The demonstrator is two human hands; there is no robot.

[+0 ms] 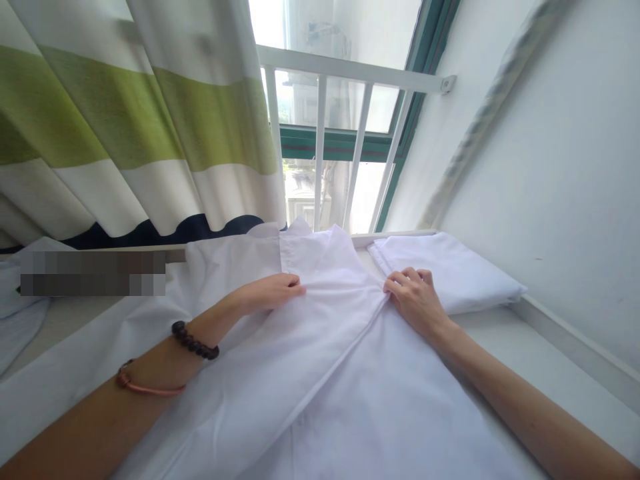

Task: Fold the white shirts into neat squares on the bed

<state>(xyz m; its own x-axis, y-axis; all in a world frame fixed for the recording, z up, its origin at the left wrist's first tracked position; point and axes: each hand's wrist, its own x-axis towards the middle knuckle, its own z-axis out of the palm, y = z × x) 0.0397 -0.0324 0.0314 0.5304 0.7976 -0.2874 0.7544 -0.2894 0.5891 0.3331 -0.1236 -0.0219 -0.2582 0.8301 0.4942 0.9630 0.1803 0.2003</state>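
The cloth (280,360), seemingly light and limp, is pinched by the left hand (274,292) and, at its edge, best for holding, by the right hand (414,297).

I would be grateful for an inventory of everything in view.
Large cloth: apparently one, white, centre
Folded cloth: one, white, right
Far-left cloth: one visible, white, left edge
Surface: one, white, beneath the cloths
Curtain: one, whitish with green band, upper left
Dark material: count unclear, navy, below curtain
Window: one, green-framed, top centre
Railing: one, white, before window
Wall: one, white, right
Patterned strip: one, grey-white, upper right
Beaded bracelet: one, dark, lower left
Band: one, coppery, lower left
Left hand: one, centre, on large cloth
Right hand: one, pinching the large cloth
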